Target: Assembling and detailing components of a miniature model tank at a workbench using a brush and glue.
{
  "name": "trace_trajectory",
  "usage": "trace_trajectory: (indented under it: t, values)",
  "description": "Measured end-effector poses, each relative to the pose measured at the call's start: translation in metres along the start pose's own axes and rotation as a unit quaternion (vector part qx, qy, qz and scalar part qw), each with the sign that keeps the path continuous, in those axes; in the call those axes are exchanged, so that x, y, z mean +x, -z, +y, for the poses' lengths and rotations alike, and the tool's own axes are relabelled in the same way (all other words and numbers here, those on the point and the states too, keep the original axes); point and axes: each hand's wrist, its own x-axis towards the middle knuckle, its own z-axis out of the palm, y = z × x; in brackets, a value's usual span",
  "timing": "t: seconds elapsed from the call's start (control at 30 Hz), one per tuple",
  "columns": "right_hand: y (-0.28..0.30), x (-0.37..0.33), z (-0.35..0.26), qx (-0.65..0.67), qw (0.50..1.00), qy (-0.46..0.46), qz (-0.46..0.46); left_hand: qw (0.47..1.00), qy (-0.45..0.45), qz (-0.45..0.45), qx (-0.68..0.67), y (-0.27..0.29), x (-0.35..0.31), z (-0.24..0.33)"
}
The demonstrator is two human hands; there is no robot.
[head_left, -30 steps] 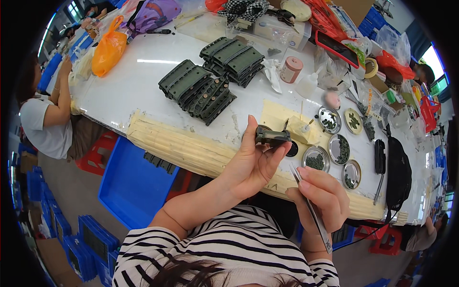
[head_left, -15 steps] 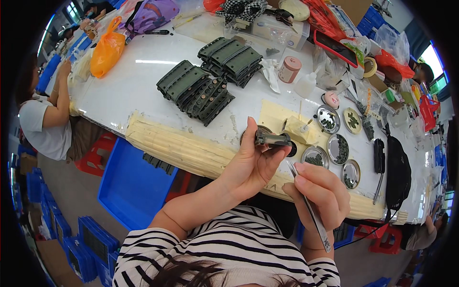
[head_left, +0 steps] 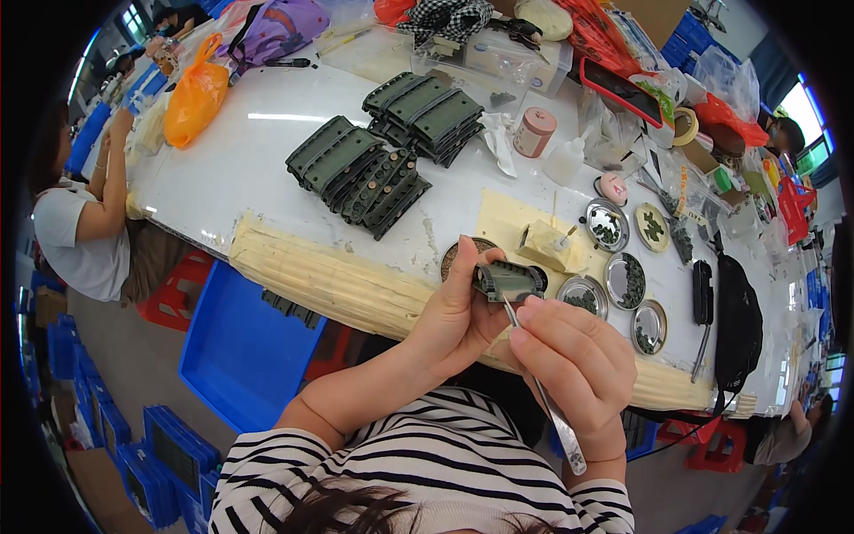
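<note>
My left hand (head_left: pixel 458 307) is closed on a dark green, hollow plastic model part (head_left: pixel 511 281), held up over the table's near edge. In my right hand (head_left: pixel 583 360) a pair of metal tweezers (head_left: pixel 553 411) is pinched, its tip at the lower side of the green part. Whether the tips grip a small piece is too fine to see. Just beyond my hands, round metal dishes (head_left: pixel 624 279) contain small dark green bits. A cream block (head_left: pixel 550 245) with a thin stick in it stands beside them.
Stacked green model parts (head_left: pixel 356 169) lie further back on the white table. A pink jar (head_left: pixel 534 133) and a squeeze bottle (head_left: pixel 564 161) stand near them. Yellowish tape (head_left: pixel 320 271) covers the front edge; a blue tray (head_left: pixel 240 343) sits below it. At the left sits another person (head_left: pixel 84 214).
My right hand has moved left and slightly up, bringing the tweezer tip to the green part. My left hand has tilted the part, so more of its broad face shows.
</note>
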Motion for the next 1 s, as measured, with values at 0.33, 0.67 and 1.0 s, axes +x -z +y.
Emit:
trace_trajectory:
  t: [0.33,0.67,1.0]
  values:
    - [-0.0002,-0.0002,-0.0002,-0.002,1.0,-0.001,-0.007,1.0,-0.011,-0.025,-0.014,0.0008,-0.0014,0.0017]
    - [0.0005,-0.0005,-0.0008,-0.003,1.0,0.004,-0.013,1.0,-0.007,-0.022,-0.011,-0.0003,-0.0032,0.0025]
    - [-0.0011,-0.0014,-0.0008,-0.01,1.0,0.013,-0.017,0.999,-0.005,-0.029,-0.014,0.0013,-0.0032,0.0028]
